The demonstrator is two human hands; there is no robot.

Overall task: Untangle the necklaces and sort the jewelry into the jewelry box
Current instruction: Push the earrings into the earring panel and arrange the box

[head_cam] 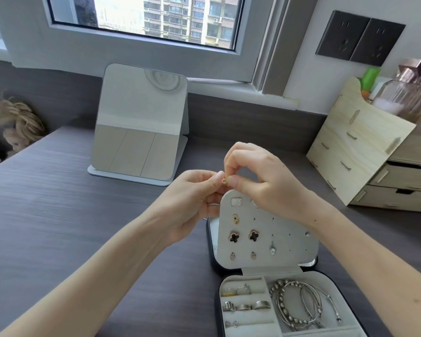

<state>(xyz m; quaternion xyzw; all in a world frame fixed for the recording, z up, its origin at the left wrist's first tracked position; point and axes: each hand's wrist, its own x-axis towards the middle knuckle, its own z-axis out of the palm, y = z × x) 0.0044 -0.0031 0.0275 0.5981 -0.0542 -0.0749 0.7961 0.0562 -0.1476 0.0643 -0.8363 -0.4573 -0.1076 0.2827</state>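
A small round gold earring [223, 181] is pinched between the fingertips of my left hand [192, 203] and my right hand [258, 181], held above the open jewelry box [219, 319]. The box's upright grey earring panel [289, 249] carries several stud earrings, among them two black clover studs [243, 236]. In the tray below, rings [243, 306] sit in the padded slots on the left. Silver bangles and a beaded bracelet [301, 305] lie in the right compartment. No tangled necklace shows.
A folding mirror [141, 122] stands on the dark wooden desk [58, 203] behind my hands. A light wooden drawer organizer [374, 161] sits at the right. Plush toys [15, 125] lie at the far left by the wall.
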